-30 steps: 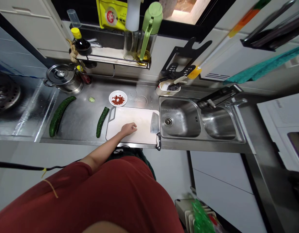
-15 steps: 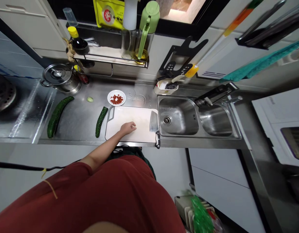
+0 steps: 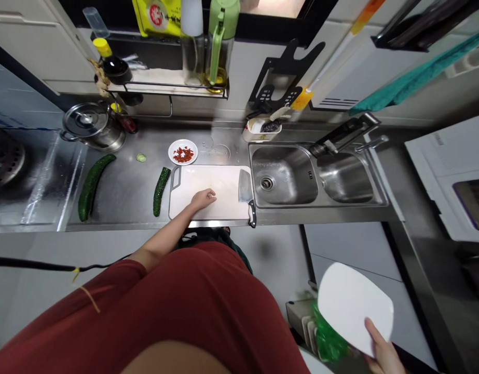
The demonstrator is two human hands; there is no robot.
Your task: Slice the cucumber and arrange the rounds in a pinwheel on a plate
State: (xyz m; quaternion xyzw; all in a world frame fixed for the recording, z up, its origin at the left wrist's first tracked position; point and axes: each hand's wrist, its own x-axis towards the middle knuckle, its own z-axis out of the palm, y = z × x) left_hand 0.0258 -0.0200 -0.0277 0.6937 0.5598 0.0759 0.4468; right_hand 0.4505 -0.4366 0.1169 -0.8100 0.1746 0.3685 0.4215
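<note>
Smooth held plate (image 3: 352, 301), shiny metal sink (image 3: 289, 182)

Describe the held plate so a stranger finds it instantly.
Find the steel double sink. Below it in the picture, the right hand holds a white plate. It's squarish with rounded corners, unlike the round plate of red pieces on the counter.

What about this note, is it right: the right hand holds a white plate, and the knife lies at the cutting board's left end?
No: the knife lies at the right end of the cutting board, as the head view shows. The right hand does hold a white plate.
</note>
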